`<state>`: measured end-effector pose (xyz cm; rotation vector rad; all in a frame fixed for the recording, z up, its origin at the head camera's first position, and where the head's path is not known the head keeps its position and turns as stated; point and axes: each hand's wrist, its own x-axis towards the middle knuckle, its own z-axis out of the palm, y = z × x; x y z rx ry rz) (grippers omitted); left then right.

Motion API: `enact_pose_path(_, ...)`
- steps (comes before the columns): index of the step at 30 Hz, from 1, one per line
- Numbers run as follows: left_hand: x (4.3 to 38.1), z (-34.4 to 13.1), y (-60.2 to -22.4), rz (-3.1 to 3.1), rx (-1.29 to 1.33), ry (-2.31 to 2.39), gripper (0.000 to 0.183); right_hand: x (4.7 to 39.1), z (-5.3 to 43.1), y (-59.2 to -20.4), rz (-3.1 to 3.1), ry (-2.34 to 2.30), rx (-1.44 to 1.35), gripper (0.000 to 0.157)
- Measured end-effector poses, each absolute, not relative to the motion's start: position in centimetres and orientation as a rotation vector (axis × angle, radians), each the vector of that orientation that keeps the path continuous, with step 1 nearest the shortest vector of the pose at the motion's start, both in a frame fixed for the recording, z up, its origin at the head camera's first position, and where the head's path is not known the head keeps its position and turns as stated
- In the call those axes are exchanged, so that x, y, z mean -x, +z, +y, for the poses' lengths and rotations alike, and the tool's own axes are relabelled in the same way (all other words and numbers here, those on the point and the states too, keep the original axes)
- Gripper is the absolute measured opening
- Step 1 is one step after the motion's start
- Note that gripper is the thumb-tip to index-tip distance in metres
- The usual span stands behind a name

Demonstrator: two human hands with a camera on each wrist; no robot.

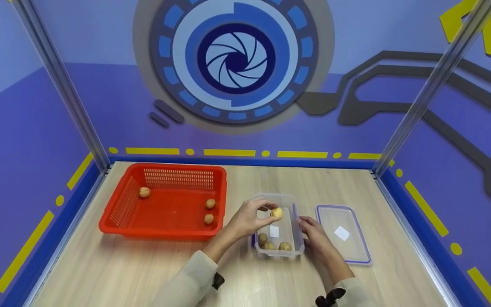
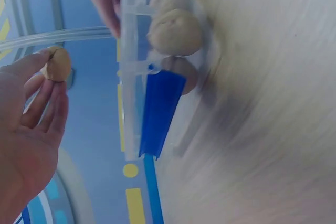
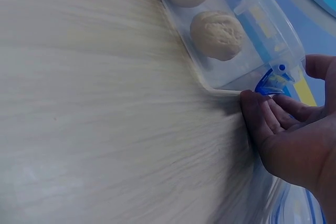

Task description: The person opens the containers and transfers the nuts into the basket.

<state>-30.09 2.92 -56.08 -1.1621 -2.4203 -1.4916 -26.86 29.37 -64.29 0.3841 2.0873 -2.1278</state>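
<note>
Left hand (image 1: 247,218) pinches a round walnut (image 1: 276,213) over the plastic box (image 1: 287,231) — right hand (image 1: 319,239), fingers straight, touches a blue clip (image 3: 264,86) only the right-wrist view shows.

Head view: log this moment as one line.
left hand: pinches walnut over container; right hand: at container's side; basket: three walnuts; lid: off, on table

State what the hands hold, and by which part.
The left hand pinches a walnut by opposite sides, between thumb and fingertips. The right hand touches the side of the clear plastic box, with no visible grip.
</note>
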Motion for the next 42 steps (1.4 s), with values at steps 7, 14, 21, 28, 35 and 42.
enact_pose_path(7,29.8,1.2,-54.6,-2.328,1.077,-1.514,0.033,26.9,29.5,-64.3,2.103,-2.093,-0.364,0.048)
enact_pose_path(14,30.2,-1.6,-53.9,-2.266,0.9,-1.499,0.036,26.8,29.4,-64.4,2.095,-2.115,-0.373,0.047)
enact_pose_path(21,31.9,-5.7,-54.6,-2.153,0.72,-1.567,0.038,26.7,29.5,-64.2,2.068,-2.127,-0.358,0.049)
enact_pose_path(28,33.3,-9.1,-55.3,-2.161,0.525,-1.634,0.04,26.6,29.6,-64.2,2.061,-2.132,-0.356,0.05)
enact_pose_path(35,34.6,-11.3,-55.9,-2.187,0.408,-1.649,0.039,26.6,29.4,-64.2,2.072,-2.141,-0.35,0.047)
enact_pose_path(42,36.0,-12.6,-57.3,-2.208,0.335,-1.63,0.039,26.7,29.3,-64.3,2.069,-2.14,-0.35,0.048)
